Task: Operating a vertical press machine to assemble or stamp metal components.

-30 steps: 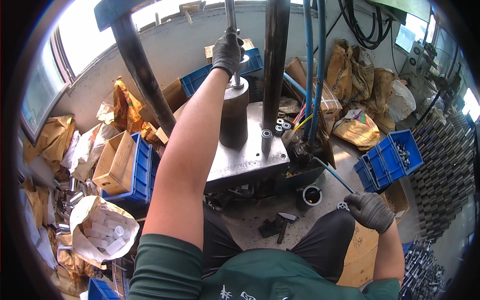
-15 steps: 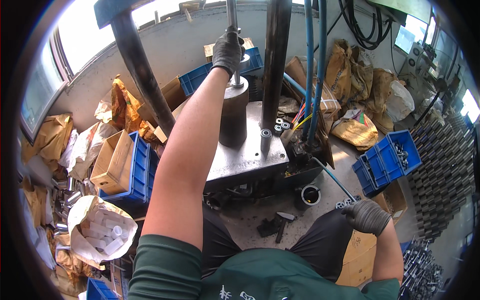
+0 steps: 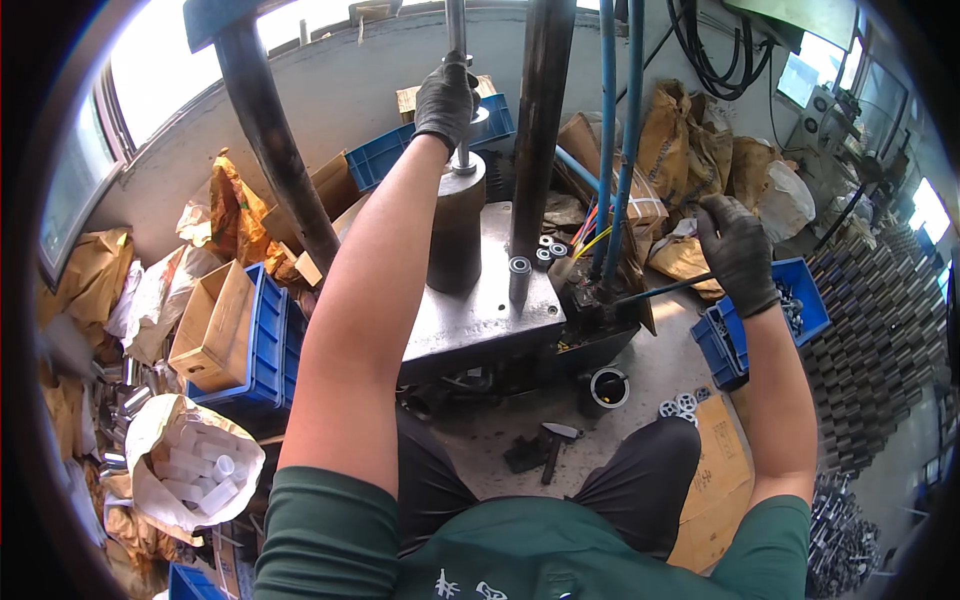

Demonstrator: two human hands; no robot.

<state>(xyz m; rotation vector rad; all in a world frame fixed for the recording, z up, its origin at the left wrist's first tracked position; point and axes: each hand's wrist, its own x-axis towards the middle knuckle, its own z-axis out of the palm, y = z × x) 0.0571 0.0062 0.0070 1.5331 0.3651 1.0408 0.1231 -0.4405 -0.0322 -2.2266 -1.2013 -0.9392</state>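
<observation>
My left hand [image 3: 446,100], in a dark grey glove, is closed around the upright metal rod [image 3: 457,35] above a thick dark steel cylinder [image 3: 457,230]. Below that hand, a ringed metal fitting [image 3: 463,165] sits on the cylinder's top. The cylinder stands on the flat metal plate [image 3: 480,325] of a press. Out to the right, my gloved right hand [image 3: 738,255] is raised with its fingers stretched and apart. Its palm edge is at the end of a thin pump lever [image 3: 665,289], which lies nearly level; whether they touch is hard to see.
Small bearings [image 3: 519,266] rest on the plate's right side. A hammer [image 3: 553,450] and a round metal cup [image 3: 606,390] are on the floor. Blue crates [image 3: 250,345], a sack of white plastic tubes [image 3: 195,470] and stacked dark bars [image 3: 870,330] surround me. Steel posts [image 3: 543,120] flank the cylinder.
My right hand has risen and moved away from me, and the lever has swung up from sloping down to nearly level. That hand's fingers have opened. My left hand stays on the rod.
</observation>
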